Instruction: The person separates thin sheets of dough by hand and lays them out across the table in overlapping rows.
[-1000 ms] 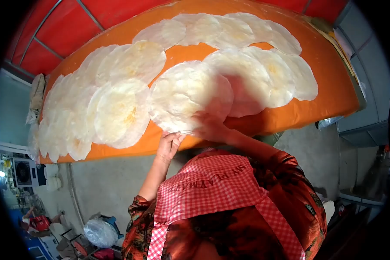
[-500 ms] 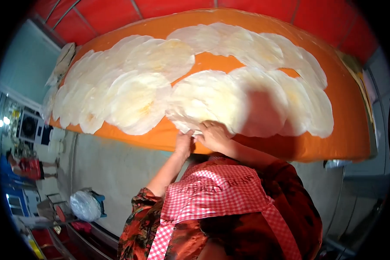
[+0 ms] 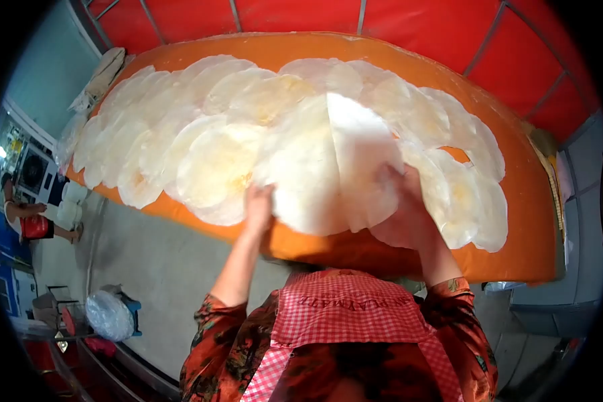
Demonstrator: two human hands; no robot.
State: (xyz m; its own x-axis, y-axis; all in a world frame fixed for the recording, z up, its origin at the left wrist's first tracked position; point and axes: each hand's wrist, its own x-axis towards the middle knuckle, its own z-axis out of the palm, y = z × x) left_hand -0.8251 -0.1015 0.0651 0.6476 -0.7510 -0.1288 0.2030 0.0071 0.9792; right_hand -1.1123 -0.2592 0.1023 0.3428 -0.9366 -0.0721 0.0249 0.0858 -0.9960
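- A checked apron (image 3: 348,311) is worn over patterned sleeves, nearest the camera.
- The lower left edge of a pale round sheet (image 3: 301,174) appears to be gripped by the curled left hand (image 3: 258,204).
- The right hand (image 3: 405,186) is placed at the sheet's right edge, but it is blurred; whether its fingers are closed cannot be told.
- The sheet is spread between the hands, over the near side of the orange cover (image 3: 516,264); a straight edge or crease is seen down its middle.
- By its look, it can be judged light, thin and limp, easily creased or torn if pulled. A hold on opposite rims, with fingertips kept flat, would suit it; whether it is slippery cannot be told.
- On either side and beyond, overlapping round sheets (image 3: 214,167) are laid on the cover.
- Farthest ahead, a red wall (image 3: 409,17) is seen.
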